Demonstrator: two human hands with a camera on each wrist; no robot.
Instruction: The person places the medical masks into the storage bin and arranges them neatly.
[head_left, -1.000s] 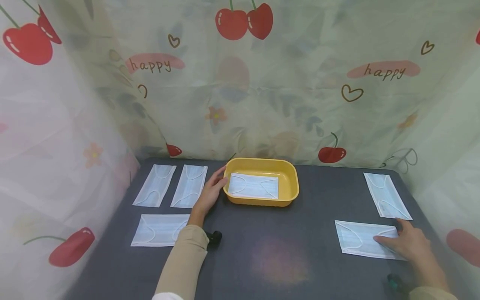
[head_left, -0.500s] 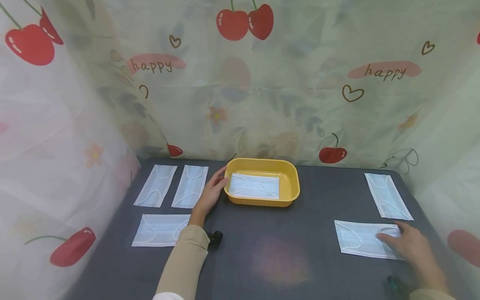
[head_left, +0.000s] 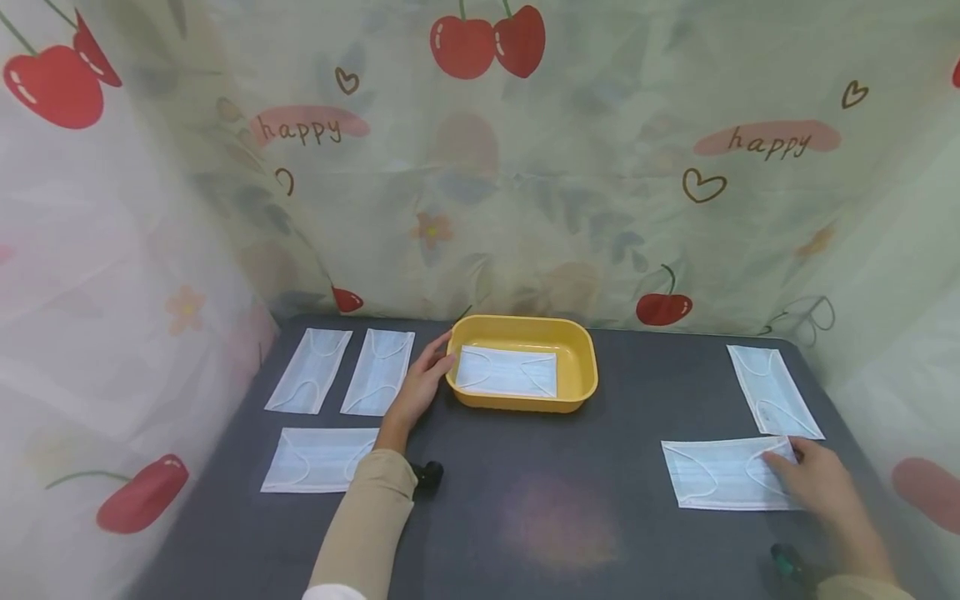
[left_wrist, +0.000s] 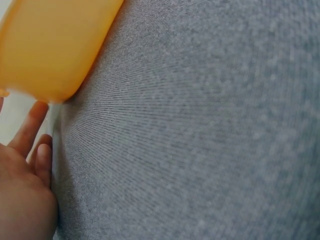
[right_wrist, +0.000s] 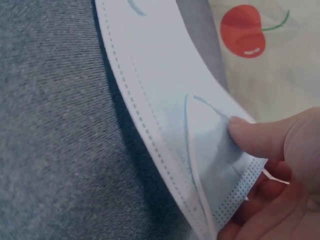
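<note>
My right hand (head_left: 821, 479) pinches the right end of a pale blue face mask (head_left: 720, 475), thumb on top and fingers curled beneath. In the right wrist view this mask (right_wrist: 155, 100) is bowed upward at the held end, with a shadow along its edge and a white ear loop by the thumb. My left hand (head_left: 422, 385) rests against the left end of a yellow plastic tub (head_left: 581, 375), fingers extended along its outside. One face mask (head_left: 506, 372) lies flat in the tub. In the left wrist view, fingertips meet the tub's wall (left_wrist: 55, 50).
Three face masks lie on the left of the dark grey table (head_left: 480, 533): a left one (head_left: 309, 371), a second (head_left: 378, 372), and a nearer one (head_left: 318, 461) partly behind the left forearm. Another mask (head_left: 772, 387) lies far right. A cherry-printed curtain (head_left: 525, 208) surrounds the table.
My right hand has closed on the near right mask and shifted it slightly left, its right end lifting. The left hand and the tub keep their place.
</note>
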